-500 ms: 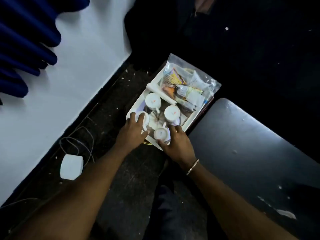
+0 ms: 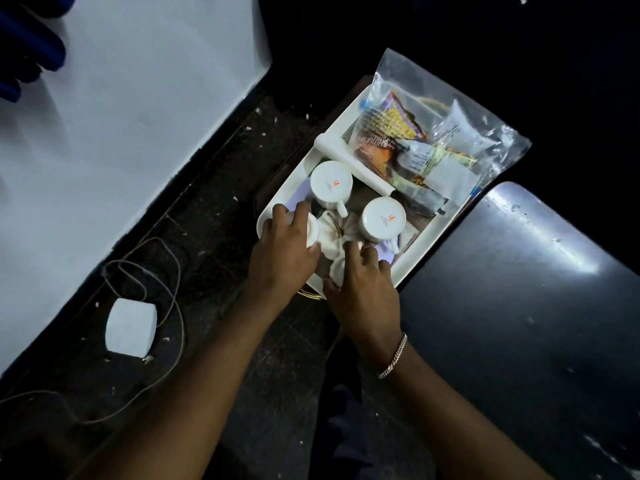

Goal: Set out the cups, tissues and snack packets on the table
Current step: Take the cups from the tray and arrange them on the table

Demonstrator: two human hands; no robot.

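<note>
Both forearms reach forward from the bottom of the view toward a white tray [image 2: 420, 239] that sits on a dark low surface at about 12 o'clock from the hands.

The left hand [image 2: 282, 252] lies palm down over an upturned white cup [image 2: 313, 230] at the tray's near-left corner, at about 9 o'clock on the tray. Its fingers [image 2: 298, 216] curl over the cup's base and the thumb presses the cup's side, so the cup is gripped.

The right hand [image 2: 363, 289] covers another white cup [image 2: 337, 268] at the tray's near edge, at about 6 o'clock. Its fingers are spread and bent over the top, thumb on the near side; whether it truly clasps the cup cannot be told, since the hand hides most of it. A metal bracelet [image 2: 393, 356] circles the right wrist.

Two more cups stand upside down and untouched: one [image 2: 331, 184] toward 11 o'clock, one [image 2: 382, 218] toward 3 o'clock. Crumpled white tissue [image 2: 334, 230] lies between the four cups.

Beyond a white bar across the tray, at 1 o'clock, a clear plastic bag [image 2: 491, 133] holds the snack packets [image 2: 391, 124].

The dark table [image 2: 519, 306] lies to the right at 4 o'clock, just beside the tray.
</note>
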